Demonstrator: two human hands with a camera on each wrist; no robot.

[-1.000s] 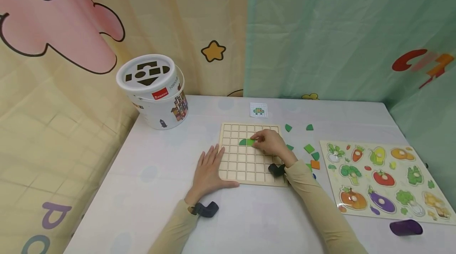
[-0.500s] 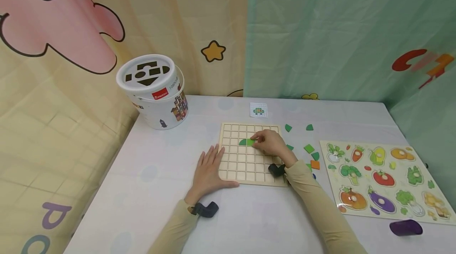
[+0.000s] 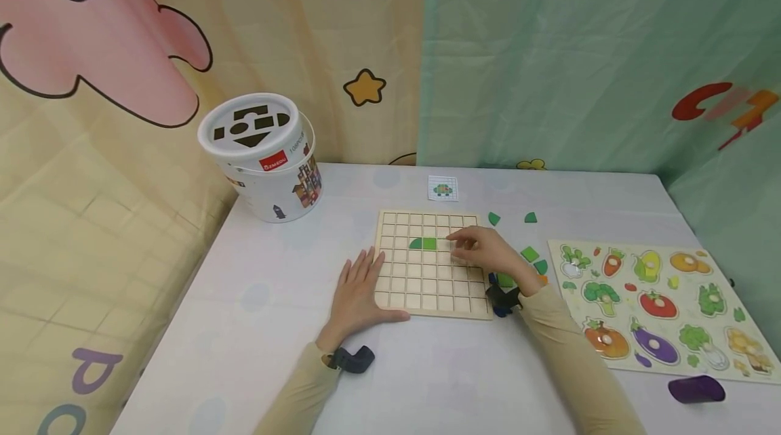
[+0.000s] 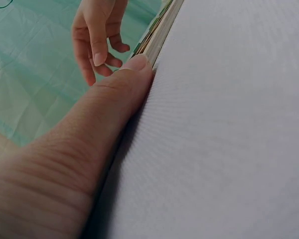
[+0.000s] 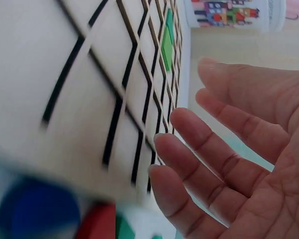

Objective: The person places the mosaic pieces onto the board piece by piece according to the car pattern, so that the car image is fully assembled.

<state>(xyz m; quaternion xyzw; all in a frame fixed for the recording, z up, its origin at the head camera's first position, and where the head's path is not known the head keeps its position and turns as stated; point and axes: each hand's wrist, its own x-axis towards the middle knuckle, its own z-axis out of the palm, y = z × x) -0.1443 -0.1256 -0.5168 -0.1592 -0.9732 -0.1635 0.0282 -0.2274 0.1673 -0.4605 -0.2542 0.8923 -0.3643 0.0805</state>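
Change: a second ago the right hand [image 3: 488,252] was pinching at the light green square tile [image 3: 430,243] on the pale wooden grid board [image 3: 427,286]; it is now drawn off to the right, and the tile is left alone in its cell. The head camera has barely shifted.
Meaning: the tile is judged to have been placed and let go, so that piece appears settled.
Right hand: it is seen empty, fingers loosely extended and spread, palm open in the right wrist view [image 5: 239,164]; nothing is gripped. It is held over the board's right columns.
Tile position: the light green square tile lies in the third row from the far edge, touching the dark green quarter-round tile [image 3: 416,243] on its left. It lies just to the left of the right hand's fingertips, apart from them.
Left hand: the left hand [image 3: 361,286] is laid flat on the white table [image 3: 256,299], fingers straight, thumb pressed along the board's near left edge [image 4: 117,94]; nothing is held.
Loose pieces: a few green tiles [image 3: 529,254] are scattered on the table to the right of the board, close to the right wrist.
Surroundings: a small pattern card [image 3: 443,188] lies beyond the board; a white shape-sorter bucket [image 3: 262,157] stands at far left; a vegetable peg puzzle [image 3: 659,306] lies at right.
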